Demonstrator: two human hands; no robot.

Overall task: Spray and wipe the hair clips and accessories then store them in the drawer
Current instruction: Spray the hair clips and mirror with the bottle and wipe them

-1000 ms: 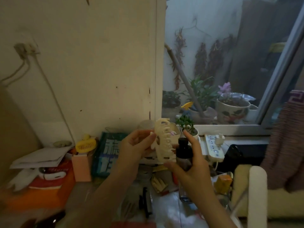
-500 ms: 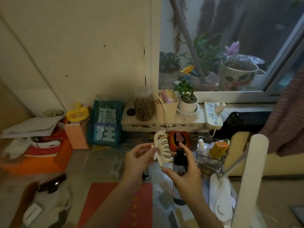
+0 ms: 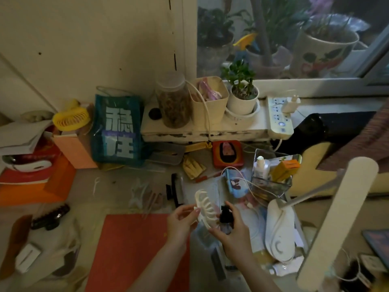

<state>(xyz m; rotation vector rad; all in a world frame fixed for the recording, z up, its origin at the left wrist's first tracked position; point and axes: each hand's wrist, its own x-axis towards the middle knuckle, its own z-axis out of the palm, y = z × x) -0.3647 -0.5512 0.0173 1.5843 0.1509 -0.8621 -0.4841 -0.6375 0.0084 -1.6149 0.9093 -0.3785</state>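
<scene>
Both hands now sit lower in view than a second ago, over the desk instead of before the wall. Left hand point(image 3: 182, 221) pinches the cream claw clip point(image 3: 205, 209) at its hinge end between thumb and curled fingers, teeth pointing right. Right hand point(image 3: 232, 233) curls round the spray bottle point(image 3: 225, 216), index finger raised over its black nozzle, which sits just beside the clip. Below the left hand lies a red mat point(image 3: 136, 249). Beyond the hands, a black comb point(image 3: 177, 191) lies on the desk, and farther off stands a brown-filled jar point(image 3: 174, 102).
</scene>
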